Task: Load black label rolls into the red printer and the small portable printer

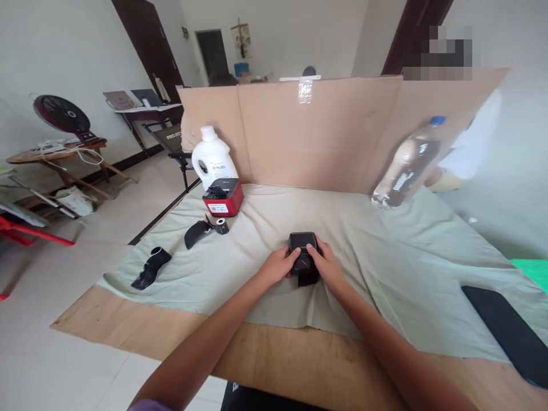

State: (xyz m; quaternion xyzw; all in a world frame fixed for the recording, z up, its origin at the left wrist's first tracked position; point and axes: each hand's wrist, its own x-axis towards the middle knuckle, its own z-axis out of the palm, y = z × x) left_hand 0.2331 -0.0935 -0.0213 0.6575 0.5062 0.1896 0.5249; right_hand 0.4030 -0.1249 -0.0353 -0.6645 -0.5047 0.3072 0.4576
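Observation:
A small black boxy device (303, 245) sits on the pale green cloth (385, 257) at the middle of the table. My left hand (277, 266) grips its left side with the fingers curled onto it. My right hand (327, 265) holds its right side, thumb and fingers pressed against the casing. Both hands meet over the lower front part of the device, which they partly hide.
A red and black label printer (223, 197) and a white jug (213, 157) stand at the back left. A small paper roll (221, 225) and two black plastic parts (150, 267) lie left. A clear bottle (406, 165) leans against the cardboard screen (325, 131). A black flat object (509, 331) lies at the right.

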